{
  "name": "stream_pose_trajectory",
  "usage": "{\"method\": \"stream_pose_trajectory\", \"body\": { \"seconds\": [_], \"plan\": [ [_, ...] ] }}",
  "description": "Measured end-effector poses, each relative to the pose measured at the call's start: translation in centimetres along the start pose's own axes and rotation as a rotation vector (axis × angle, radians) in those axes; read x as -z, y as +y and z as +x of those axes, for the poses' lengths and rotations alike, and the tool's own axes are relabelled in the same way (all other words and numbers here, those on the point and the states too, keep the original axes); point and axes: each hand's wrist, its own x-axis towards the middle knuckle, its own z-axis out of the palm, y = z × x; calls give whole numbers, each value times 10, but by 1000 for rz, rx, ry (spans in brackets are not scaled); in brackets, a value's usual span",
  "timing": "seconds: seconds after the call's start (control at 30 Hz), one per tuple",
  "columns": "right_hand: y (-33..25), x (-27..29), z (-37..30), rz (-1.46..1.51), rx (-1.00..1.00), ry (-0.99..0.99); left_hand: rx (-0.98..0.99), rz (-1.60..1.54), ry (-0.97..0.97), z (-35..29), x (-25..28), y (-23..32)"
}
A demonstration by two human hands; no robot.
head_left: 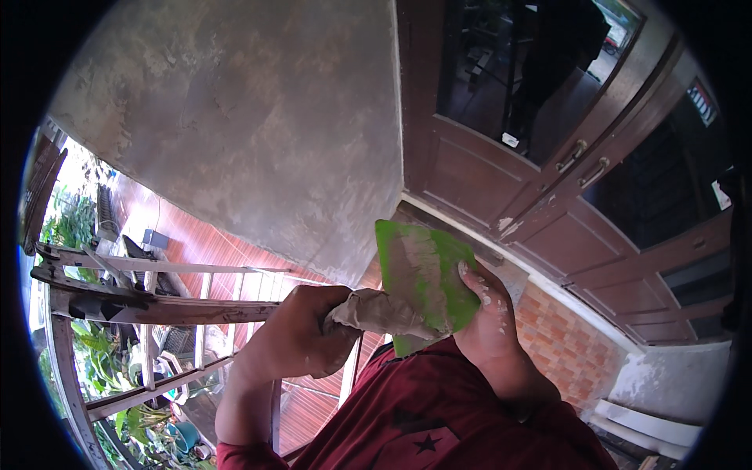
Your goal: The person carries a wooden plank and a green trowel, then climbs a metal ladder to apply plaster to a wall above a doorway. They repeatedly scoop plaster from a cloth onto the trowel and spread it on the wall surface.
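My right hand (489,313) grips a flat green plastic putty spreader (462,270) by its right edge, thumb on its face. Grey-brown putty is smeared over the middle of that face. Dried flecks of it dot my thumb and hand. My left hand (305,333) is closed around a flat tool caked in putty (372,311); the coating and my fingers hide its exact kind. Its far end lies against the lower part of the green spreader. Both hands are in front of my chest.
A grey plastered wall (251,117) rises ahead. Brown double doors (478,160) with dark glass stand to the right. A worn wooden ladder (196,309) leans close by my left arm. Below are reddish floor tiles (564,329) and, far left, potted plants (98,345).
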Motion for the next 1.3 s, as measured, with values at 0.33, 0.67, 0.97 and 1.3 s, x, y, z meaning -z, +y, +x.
{"method": "stream_pose_trajectory", "body": {
  "seconds": [0.33, 0.67, 0.97, 1.3],
  "plan": [
    [-1, 5, -7, 6, 11, 36, 27, -122, -79, -1, -4, -1],
    [-2, 7, -18, 33, 31, 57, 7, -272, -200, 4, -11, -4],
    [4, 10, -25, 33, 18, 45, 65, 128, -78, -9, -14, 12],
    [0, 15, -30, 22, 28, 90, -25, 65, -62, 1, -25, -3]
  ]
}}
